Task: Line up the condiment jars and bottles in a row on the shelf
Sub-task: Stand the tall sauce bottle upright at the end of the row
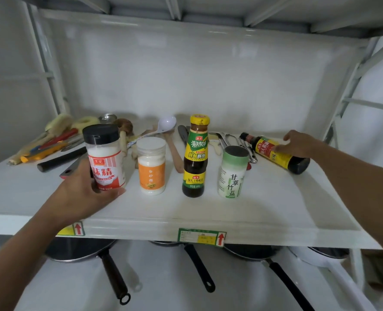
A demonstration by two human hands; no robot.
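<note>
On the white shelf (186,212) stand three containers in a row: an orange-labelled sugar jar (151,166), a tall dark sauce bottle with a yellow cap (195,157) and a green-capped salt jar (232,172). At the row's left end my left hand (85,191) grips a black-capped jar with a red-and-white label (105,157), held upright. Far right, a dark soy sauce bottle with a yellow-red label (276,153) lies on its side. My right hand (298,144) rests on its middle, fingers curled over it.
Behind the row lie kitchen tools: knives and peelers (51,147) at the back left, a white ladle (163,126), a wooden spatula (174,153) and metal utensils (246,149). Black pans (109,265) hang below the shelf. Metal uprights frame both sides.
</note>
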